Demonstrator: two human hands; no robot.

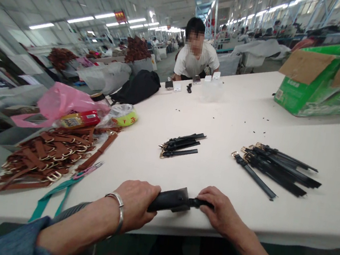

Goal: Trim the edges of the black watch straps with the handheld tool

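Clasps a black piece in the left grip, just inside the middle of the near edge of the worktop. Pinches a narrow strap in the right grip between thumb and fingers, right at the wide end of the black piece; cannot tell whether inserted or only touching. Probably grasps from opposite sides to line both up and steady one against the other, and likely works close to the near edge to spare any stretch.

Has a small bundle at the middle of the worktop and a large bundle toward the right edge, perhaps set apart as separate lots within reach. Shows buckle ends roughly together in each, probably for easy picking. Has brown straps heaped by the left edge, with a teal ribbon beside, likely out of the way of the middle.

As for the black piece, looks dark and smooth, rounded next to the left grip, then broader and squarer toward the strap, with a greyish sheen on top and a small round mark. Cannot tell its material.
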